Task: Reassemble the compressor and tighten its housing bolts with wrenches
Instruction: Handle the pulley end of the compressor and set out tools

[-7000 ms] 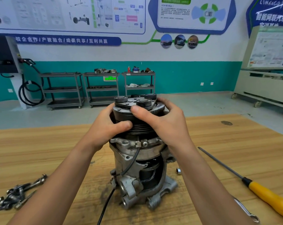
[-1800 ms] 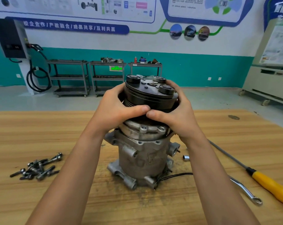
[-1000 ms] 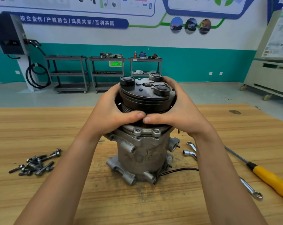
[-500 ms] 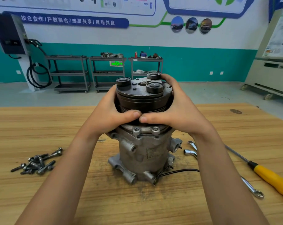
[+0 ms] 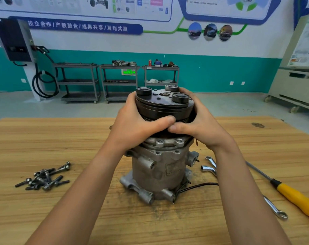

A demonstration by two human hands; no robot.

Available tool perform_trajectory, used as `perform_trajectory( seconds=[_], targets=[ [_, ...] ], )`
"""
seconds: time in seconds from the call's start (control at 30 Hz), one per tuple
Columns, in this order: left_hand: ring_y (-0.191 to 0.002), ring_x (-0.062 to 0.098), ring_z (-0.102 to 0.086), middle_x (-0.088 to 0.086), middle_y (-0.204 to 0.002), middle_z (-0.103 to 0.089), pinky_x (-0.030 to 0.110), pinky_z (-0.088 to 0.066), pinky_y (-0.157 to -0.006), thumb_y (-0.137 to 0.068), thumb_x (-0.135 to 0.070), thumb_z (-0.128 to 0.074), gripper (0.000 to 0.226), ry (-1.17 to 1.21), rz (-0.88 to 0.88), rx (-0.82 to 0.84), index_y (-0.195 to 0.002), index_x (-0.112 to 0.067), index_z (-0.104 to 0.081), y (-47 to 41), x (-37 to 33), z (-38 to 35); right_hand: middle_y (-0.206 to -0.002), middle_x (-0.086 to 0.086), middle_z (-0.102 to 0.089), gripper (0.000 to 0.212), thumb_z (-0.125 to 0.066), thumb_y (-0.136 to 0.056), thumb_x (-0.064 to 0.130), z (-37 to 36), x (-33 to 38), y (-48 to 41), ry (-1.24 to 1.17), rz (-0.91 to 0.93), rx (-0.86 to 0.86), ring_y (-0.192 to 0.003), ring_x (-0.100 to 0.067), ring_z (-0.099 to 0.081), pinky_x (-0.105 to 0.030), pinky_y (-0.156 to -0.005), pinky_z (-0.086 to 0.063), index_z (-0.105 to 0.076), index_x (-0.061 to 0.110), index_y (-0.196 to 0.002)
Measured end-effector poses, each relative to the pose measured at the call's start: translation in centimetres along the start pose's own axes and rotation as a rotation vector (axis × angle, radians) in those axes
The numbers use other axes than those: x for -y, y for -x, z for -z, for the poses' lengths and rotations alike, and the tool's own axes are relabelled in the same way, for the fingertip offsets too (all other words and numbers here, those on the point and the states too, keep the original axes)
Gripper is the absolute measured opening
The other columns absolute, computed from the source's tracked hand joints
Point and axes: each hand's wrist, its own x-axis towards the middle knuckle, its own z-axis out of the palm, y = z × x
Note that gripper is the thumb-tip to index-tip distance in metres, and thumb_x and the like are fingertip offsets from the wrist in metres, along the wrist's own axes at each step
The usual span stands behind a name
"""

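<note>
Head view: compressor [image 5: 160, 167] on wooden table [image 5: 44, 138]; 3 carts [image 5: 120, 82] behind.

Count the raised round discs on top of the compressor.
3. One disc sits at the left edge by the left hand, one at the far side, one nearest the right hand. Both hands grip the compressor around its top, so more could be hidden.

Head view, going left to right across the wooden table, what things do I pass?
Pile of bolts → compressor → wrench heads → yellow-handled screwdriver.
</note>
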Motion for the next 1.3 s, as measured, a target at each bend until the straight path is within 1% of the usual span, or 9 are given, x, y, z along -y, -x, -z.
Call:
perform_trajectory(
  seconds=[0.2,0.3,0.37,0.47,0.6,0.87,1.03,1.2,1.3],
  targets=[
    [-0.090,-0.013,-0.058,-0.021,-0.097,-0.060,0.006,-0.043,-0.072,-0.044,-0.052,-0.070,0.060,0.059,-0.117,-0.010,-0.098,-0.037,-0.048,-0.2,-0.5,0.2,-0.122,0.013,-0.057,0.104,-0.087,-0.038,0.024,-0.6,1.4,0.4,0.021,0.048,-0.125,-0.110,0.004,-0.056,-0.015,-0.090,-0.046,-0.039,0.031,-0.130],
    [-0.092,-0.008,-0.060,-0.013,-0.102,-0.060,0.010,-0.045,-0.077,-0.050,-0.040,-0.066,0.060,0.105,-0.224,0.033,-0.106,-0.025,-0.050,-1.4,-1.0,1.5,-0.125,0.017,-0.055,0.117,-0.087,-0.032,0.045,-1.6,3.1,0.6,0.095,0.144,-0.233,-0.117,0.004,-0.052,-0.019,-0.099,-0.043,-0.037,0.031,-0.137],
    [-0.101,0.006,-0.061,0.002,-0.106,-0.062,0.025,-0.050,-0.085,-0.053,-0.040,-0.060,0.070,0.110,-0.228,0.113,-0.113,-0.005,-0.052,-2.8,-1.2,2.5,-0.117,0.027,-0.055,0.121,-0.081,-0.031,0.060,-2.8,4.1,0.7,0.137,0.133,-0.343,-0.117,0.005,-0.050,-0.023,-0.100,-0.044,-0.034,0.034,-0.140],
    [-0.111,0.031,-0.056,0.019,-0.116,-0.058,0.048,-0.045,-0.097,-0.054,-0.052,-0.067,0.093,0.137,-0.191,0.268,-0.122,0.007,-0.047,-4.3,-1.0,3.2,-0.104,0.033,-0.050,0.123,-0.073,-0.030,0.070,-4.4,4.8,0.8,0.197,0.057,-0.453,-0.111,0.005,-0.050,-0.011,-0.085,-0.041,-0.031,0.037,-0.140],
    [-0.113,0.029,-0.056,0.018,-0.120,-0.057,0.049,-0.044,-0.099,-0.047,-0.079,-0.068,0.120,0.165,-0.146,0.362,-0.125,0.010,-0.045,-4.6,0.5,3.0,-0.128,0.013,-0.053,0.124,-0.072,-0.034,0.069,-5.3,4.5,1.1,0.268,-0.048,-0.439,-0.123,-0.012,-0.046,-0.026,-0.094,-0.043,-0.024,0.036,-0.143],
    [-0.109,0.012,-0.059,0.005,-0.116,-0.059,0.030,-0.047,-0.094,-0.048,-0.082,-0.065,0.108,0.228,-0.167,0.447,-0.121,-0.005,-0.047,-5.0,1.8,2.0,-0.115,0.021,-0.054,0.121,-0.069,-0.030,0.072,-5.0,4.3,1.6,0.382,-0.078,-0.481,-0.117,-0.012,-0.049,-0.026,-0.090,-0.044,-0.029,0.038,-0.139],
    [-0.110,0.023,-0.058,0.015,-0.116,-0.059,0.045,-0.045,-0.097,-0.052,-0.046,-0.067,0.088,0.208,-0.108,0.471,-0.121,0.005,-0.047,-4.9,2.5,2.0,-0.095,0.033,-0.045,0.117,-0.072,-0.032,0.068,-5.0,3.7,1.4,0.390,-0.122,-0.459,-0.117,-0.010,-0.049,-0.022,-0.089,-0.041,-0.032,0.037,-0.137],
    [-0.115,0.026,-0.056,0.018,-0.123,-0.057,0.042,-0.045,-0.099,-0.042,-0.081,-0.069,0.123,0.201,-0.138,0.486,-0.126,0.005,-0.043,-4.4,1.8,2.0,-0.107,0.030,-0.055,0.110,-0.071,-0.028,0.072,-4.0,3.8,2.0,0.407,-0.129,-0.377,-0.115,-0.010,-0.052,-0.030,-0.094,-0.046,-0.035,0.041,-0.127],
    [-0.114,0.022,-0.057,0.014,-0.122,-0.058,0.040,-0.046,-0.097,-0.044,-0.082,-0.068,0.115,0.170,-0.156,0.482,-0.124,-0.002,-0.044,-4.2,1.7,1.9,-0.110,0.026,-0.061,0.097,-0.077,-0.029,0.066,-2.7,4.0,2.1,0.344,-0.121,-0.281,-0.109,-0.001,-0.057,-0.034,-0.095,-0.049,-0.039,0.045,-0.116]
  ],
)
